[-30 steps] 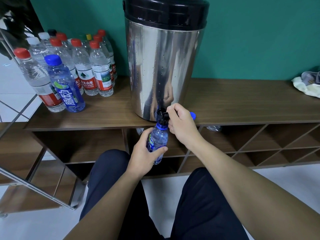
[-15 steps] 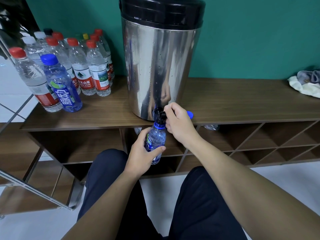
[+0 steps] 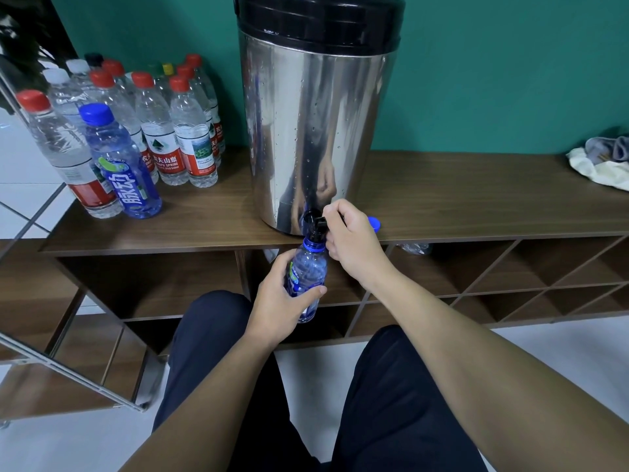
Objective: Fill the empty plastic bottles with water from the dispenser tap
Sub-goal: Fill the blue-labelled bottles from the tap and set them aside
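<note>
Little had moved since the earlier frames: both hands stayed where they were and only the view drifted slightly. The left hand (image 3: 282, 301) wrapped its fingers (image 3: 308, 291) round the small blue-tinted plastic bottle (image 3: 308, 279), holding it upright below the counter edge with its open neck touching the underside of the black dispenser tap (image 3: 315, 222), probably so the stream would fall straight in without splashing. The right hand (image 3: 352, 247) curled its fingers (image 3: 335, 211) round the tap's lever, apparently keeping the valve open. Whether water was running, and how full the bottle stood, could not be told. The tap jutted from the base of the tall polished steel dispenser with a black lid (image 3: 316, 131), set at the front of the dark wooden counter (image 3: 476, 206) so a bottle could hang beneath it. The loose blue cap (image 3: 374, 223) lay just behind the right hand, close for recapping. Capped bottles (image 3: 156, 131) stood grouped to the left.
</note>
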The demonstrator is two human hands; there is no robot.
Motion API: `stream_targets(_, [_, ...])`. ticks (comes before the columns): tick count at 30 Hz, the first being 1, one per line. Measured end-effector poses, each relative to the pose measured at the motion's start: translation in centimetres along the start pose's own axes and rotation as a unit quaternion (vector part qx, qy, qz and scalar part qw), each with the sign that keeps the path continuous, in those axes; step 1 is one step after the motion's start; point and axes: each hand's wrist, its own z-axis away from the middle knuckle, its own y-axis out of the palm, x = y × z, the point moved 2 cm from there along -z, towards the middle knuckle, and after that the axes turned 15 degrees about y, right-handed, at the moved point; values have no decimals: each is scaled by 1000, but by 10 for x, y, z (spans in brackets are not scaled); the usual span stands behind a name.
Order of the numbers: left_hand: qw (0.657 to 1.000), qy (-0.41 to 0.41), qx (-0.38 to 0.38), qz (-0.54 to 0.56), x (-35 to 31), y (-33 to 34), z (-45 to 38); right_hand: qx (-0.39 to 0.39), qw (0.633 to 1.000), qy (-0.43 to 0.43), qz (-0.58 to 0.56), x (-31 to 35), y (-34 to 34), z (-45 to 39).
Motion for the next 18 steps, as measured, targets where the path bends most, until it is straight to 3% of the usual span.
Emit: stream_targets(18, [1000, -1, -2, 9, -2, 0, 0, -17, 1000, -7, 11, -2, 1, -2])
